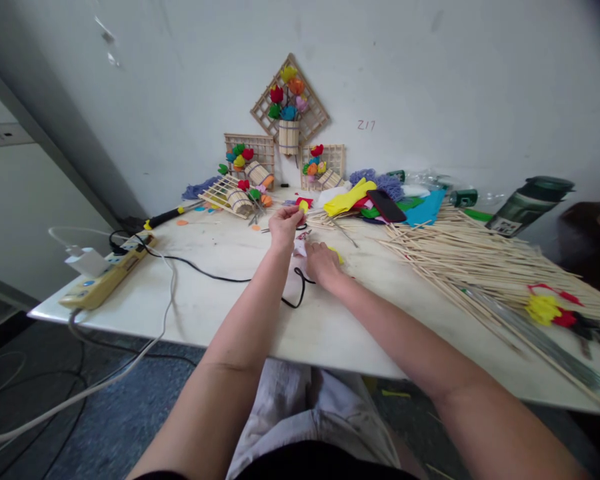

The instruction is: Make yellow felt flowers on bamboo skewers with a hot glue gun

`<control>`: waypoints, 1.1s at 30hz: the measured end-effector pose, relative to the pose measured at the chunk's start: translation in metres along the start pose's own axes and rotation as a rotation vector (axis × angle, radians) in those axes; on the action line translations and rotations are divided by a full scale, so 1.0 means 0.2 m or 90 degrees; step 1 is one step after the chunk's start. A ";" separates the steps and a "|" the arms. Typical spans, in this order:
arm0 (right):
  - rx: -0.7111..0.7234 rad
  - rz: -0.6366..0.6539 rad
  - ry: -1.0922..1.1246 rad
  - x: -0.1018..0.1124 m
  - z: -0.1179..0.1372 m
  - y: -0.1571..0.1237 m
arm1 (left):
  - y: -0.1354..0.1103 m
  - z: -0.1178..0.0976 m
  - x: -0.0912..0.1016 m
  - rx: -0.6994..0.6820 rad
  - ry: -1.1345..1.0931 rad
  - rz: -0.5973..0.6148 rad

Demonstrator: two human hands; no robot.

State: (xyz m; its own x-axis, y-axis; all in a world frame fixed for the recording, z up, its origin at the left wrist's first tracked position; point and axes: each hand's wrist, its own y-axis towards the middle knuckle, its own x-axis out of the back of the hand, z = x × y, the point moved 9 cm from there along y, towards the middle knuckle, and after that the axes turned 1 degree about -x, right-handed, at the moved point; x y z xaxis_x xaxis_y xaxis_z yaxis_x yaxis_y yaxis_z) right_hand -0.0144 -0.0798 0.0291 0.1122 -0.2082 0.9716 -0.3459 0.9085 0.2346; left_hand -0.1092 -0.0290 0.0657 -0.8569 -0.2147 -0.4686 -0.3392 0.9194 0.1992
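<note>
Holds a small yellow piece (pixel 305 206) pinched between thumb and fingertips of the left hand (pixel 285 225), raised over the white tabletop (pixel 220 313). Rests the right hand (pixel 323 263) low, just beside a pink-and-white scrap (pixel 299 249) and another yellow piece (pixel 336 255) partly hidden; cannot tell whether those fingers grip anything. Has a black cord (pixel 294 305) looping near that hand. Has, farther back, a smartphone (pixel 386 206) and a yellow sheet (pixel 349 198); rightward, spread wooden sticks (pixel 460 243); leftward, a yellow power strip (pixel 111 275). Faces a flowered lattice panel (pixel 316 123) set diamond-wise against the wall (pixel 420 87).
</note>
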 end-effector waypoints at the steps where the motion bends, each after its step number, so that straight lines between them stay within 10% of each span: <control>1: 0.010 -0.002 -0.002 0.01 0.01 -0.01 | -0.01 0.01 -0.01 0.004 0.005 0.006; 10: -0.116 -0.181 0.244 0.21 -0.27 -0.06 | -0.07 0.11 -0.05 0.102 -0.039 0.067; 19: -0.281 -0.205 0.887 0.07 -0.53 -0.03 | -0.18 0.20 -0.19 0.160 0.004 0.219; 33: -0.169 -0.299 0.758 0.10 -0.60 0.01 | -0.27 0.26 -0.24 0.205 0.133 0.305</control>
State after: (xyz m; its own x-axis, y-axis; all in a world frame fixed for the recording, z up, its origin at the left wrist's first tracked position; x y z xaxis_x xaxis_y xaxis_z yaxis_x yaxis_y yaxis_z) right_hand 0.0987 -0.0387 0.0444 0.9690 -0.2003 0.1443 0.1289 0.9090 0.3964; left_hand -0.0293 -0.0501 0.0324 -0.9540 0.2178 -0.2062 0.2096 0.9759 0.0609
